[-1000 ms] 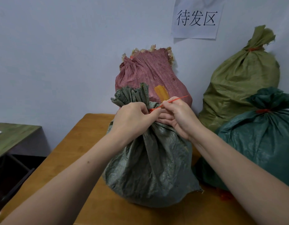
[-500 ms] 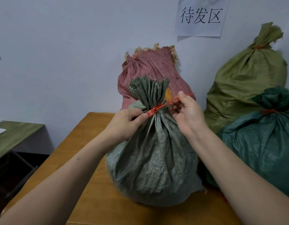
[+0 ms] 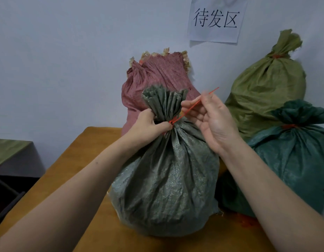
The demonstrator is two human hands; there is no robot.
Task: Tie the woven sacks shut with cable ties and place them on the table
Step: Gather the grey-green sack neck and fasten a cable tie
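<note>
While gray sack [image 3: 166, 179] stands on worktop [image 3: 75, 170] w/ red cable tie [image 3: 186, 111] round neck:
Left grip [image 3: 148, 126] clamped on neck; right grip [image 3: 212, 120] pinches tie tail, fingers blurry.

Upright grey-green sack [image 3: 164, 179] with red tie [image 3: 179, 116]

Wooden table [image 3: 66, 179] w/ grey-green sack [image 3: 166, 188] front-ctr, teal sack [image 3: 294, 160] just rt, pink sack [image 3: 157, 75] behind.
</note>
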